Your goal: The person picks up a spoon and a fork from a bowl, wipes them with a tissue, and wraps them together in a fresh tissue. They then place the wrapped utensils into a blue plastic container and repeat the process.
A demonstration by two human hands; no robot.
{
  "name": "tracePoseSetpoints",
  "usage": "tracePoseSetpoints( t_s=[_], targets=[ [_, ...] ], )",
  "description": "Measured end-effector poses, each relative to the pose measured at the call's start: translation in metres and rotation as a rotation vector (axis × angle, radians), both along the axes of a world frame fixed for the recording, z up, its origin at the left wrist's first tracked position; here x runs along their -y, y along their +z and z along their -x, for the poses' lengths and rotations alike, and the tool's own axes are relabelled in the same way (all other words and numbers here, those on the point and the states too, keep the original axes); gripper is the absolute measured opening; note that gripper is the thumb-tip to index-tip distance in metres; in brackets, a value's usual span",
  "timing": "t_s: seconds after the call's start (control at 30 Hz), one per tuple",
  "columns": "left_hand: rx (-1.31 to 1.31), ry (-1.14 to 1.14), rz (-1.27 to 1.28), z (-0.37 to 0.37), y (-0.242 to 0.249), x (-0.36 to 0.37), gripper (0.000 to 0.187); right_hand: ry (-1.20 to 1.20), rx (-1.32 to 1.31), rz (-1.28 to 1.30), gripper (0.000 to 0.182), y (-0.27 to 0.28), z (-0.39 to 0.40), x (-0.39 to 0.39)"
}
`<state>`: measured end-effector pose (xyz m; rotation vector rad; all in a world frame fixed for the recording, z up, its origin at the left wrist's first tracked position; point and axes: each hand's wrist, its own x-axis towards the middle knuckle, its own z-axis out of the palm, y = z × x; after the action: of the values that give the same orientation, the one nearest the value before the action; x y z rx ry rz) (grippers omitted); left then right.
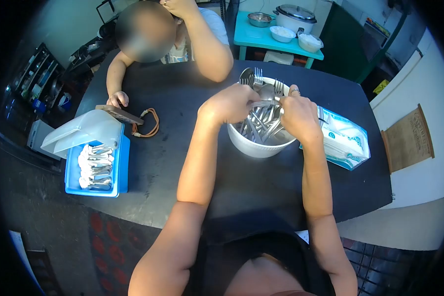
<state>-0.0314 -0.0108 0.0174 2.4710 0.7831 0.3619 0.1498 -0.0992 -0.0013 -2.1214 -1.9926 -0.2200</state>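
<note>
A white bowl [254, 148] full of metal forks and spoons [264, 123] stands on the table in front of me. My left hand [229, 104] is closed over its left side, fingers pinched at a metal handle; the fingertips are partly hidden. My right hand [302, 116] is closed over the right side of the bowl. Fork tines [322, 117] stick out to the right of that hand, and a metal handle [266, 103] spans the gap between both hands. Other fork heads and a spoon head [246, 75] rise above the far rim.
A blue box [123, 167] with its translucent lid tipped open holds rows of cutlery wrapped in white tissue [94, 165]. A tissue pack [343, 140] lies at right. Across the dark table [167, 163], a person holds a phone [119, 114] near an orange cord [155, 126].
</note>
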Motion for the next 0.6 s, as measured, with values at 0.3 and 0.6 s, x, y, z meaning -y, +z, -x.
tracePoseSetpoints(
  t_s=[0.3, 0.6],
  targets=[
    [0.316, -0.331, -0.685, -0.064, 0.005, -0.013, 0.029, 0.178, 0.009, 0.091, 0.019, 0.004, -0.002, 0.032],
    [-0.035, -0.339, -0.862, -0.07, -0.022, -0.021, 0.023, 0.302, -0.032, -0.135, 0.031, 0.006, -0.009, 0.067]
  ],
)
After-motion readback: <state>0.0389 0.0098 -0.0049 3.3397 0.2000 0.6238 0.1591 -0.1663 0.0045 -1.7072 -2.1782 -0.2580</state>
